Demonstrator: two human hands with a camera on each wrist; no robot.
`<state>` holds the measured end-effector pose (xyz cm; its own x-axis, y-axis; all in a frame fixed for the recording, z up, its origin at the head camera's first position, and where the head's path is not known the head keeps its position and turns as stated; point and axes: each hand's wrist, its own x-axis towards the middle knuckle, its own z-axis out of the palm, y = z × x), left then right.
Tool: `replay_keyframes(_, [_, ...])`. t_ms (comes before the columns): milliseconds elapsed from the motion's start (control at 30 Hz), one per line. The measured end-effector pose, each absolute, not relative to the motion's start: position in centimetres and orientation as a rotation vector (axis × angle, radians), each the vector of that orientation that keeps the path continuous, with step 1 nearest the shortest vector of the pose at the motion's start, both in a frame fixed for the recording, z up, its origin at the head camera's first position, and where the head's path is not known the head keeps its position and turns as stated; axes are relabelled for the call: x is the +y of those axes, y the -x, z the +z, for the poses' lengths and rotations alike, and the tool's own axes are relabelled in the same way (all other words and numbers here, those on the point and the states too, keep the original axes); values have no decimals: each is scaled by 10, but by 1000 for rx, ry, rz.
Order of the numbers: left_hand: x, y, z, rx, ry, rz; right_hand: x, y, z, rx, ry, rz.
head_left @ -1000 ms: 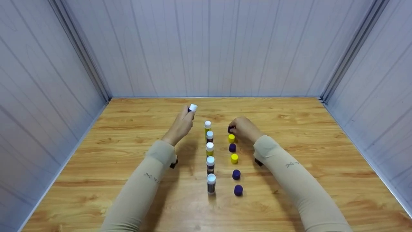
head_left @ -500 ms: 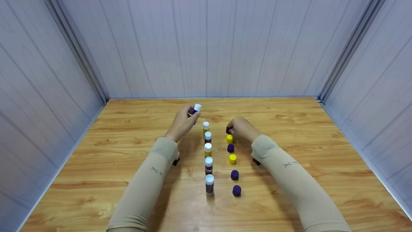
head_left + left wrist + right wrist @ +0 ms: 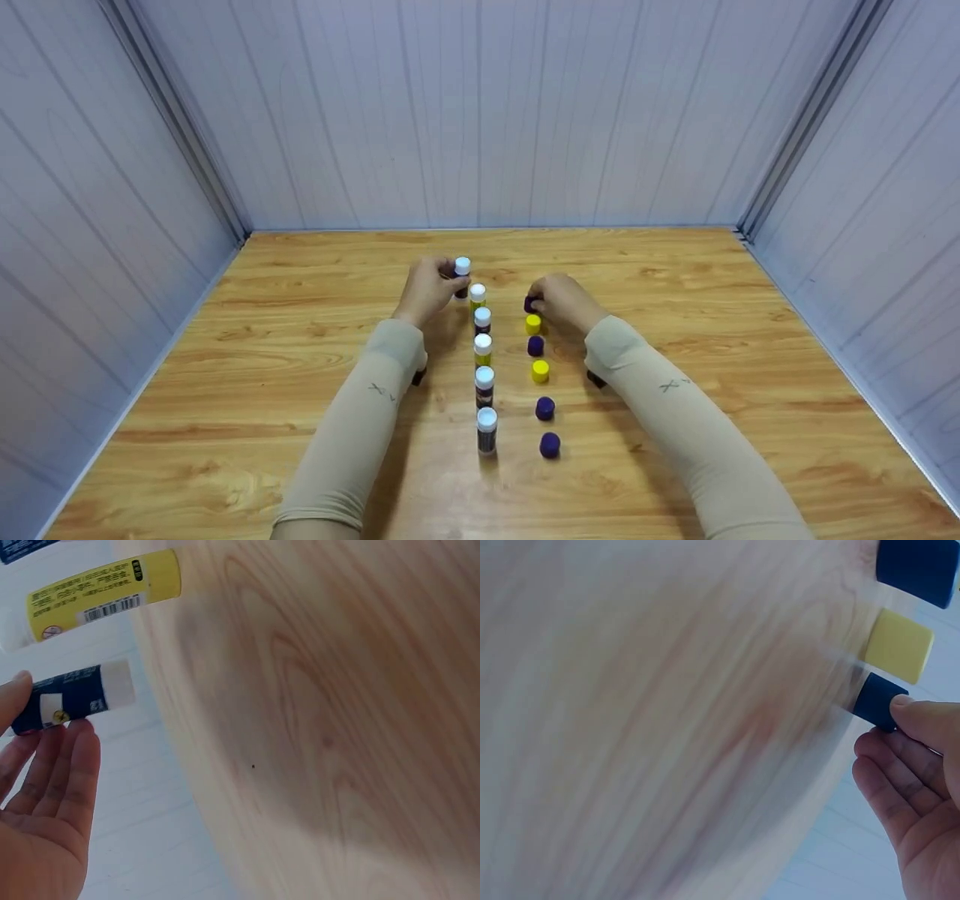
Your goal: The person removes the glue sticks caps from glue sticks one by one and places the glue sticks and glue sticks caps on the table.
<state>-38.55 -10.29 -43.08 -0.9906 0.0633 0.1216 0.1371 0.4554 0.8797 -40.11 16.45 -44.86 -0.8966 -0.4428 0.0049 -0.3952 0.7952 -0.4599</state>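
Observation:
At the far end of a row of uncapped glue sticks, my left hand (image 3: 429, 289) holds a dark blue glue stick (image 3: 462, 267) upright, white end up. In the left wrist view its dark label and white base show between thumb and fingers, beside a yellow glue stick (image 3: 105, 598). My right hand (image 3: 568, 301) pinches a dark blue cap (image 3: 876, 700) at the far end of the cap row, close to the table. Beside that cap stands a yellow cap (image 3: 900, 645). Nearest the body in the rows are a dark glue stick (image 3: 487, 433) and a dark cap (image 3: 550, 445).
Several glue sticks stand in a line on the wooden table (image 3: 300, 322), with several dark and yellow caps in a parallel line to their right. Pale panel walls (image 3: 480, 112) enclose the table at the back and both sides.
My left hand has brought the tilted dark blue glue stick right and down, turning it upright at the row's far end. My right hand stays at the same cap.

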Motion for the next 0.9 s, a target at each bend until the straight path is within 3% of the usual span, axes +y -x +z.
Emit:
replay_keyframes(433, [-99, 386, -440, -2651, 64, -1775, 160, 402, -450, 2896, 699, -692])
replay_keyframes(900, [-86, 357, -422, -2525, -25, -2128, 161, 404, -453, 2933, 708, -696])
